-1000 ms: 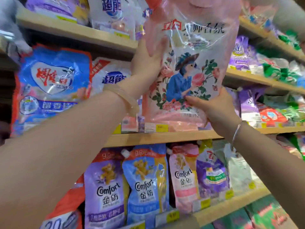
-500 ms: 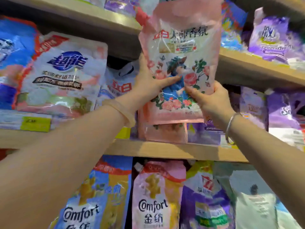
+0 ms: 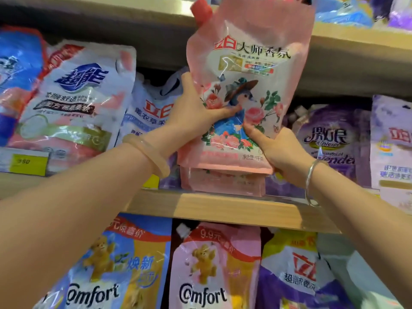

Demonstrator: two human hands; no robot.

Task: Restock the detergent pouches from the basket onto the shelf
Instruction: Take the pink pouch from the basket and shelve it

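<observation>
While the pink pouch [image 3: 247, 90] is held upright above the middle shelf [image 3: 214, 208], both hands steady its lower half. Its red cap [image 3: 201, 10] rises at 12 o'clock, overlapping the upper shelf's edge [image 3: 356, 39], so the pouch probably has to tilt or drop to clear that board. The left hand [image 3: 196, 112] grips the pouch's left edge at 9 o'clock, thumb across the printed front, the other fingers behind and hidden. The right hand [image 3: 281, 150] clasps the bottom right corner at 5 o'clock, thumb on the front, bearing the weight from below. A matching pink pouch [image 3: 223, 181] lies just beneath (likely the slot being filled). At 9 o'clock leans a white pouch [image 3: 73, 103]; at 3 o'clock stands a purple pouch [image 3: 327, 143]. The basket is out of view.
</observation>
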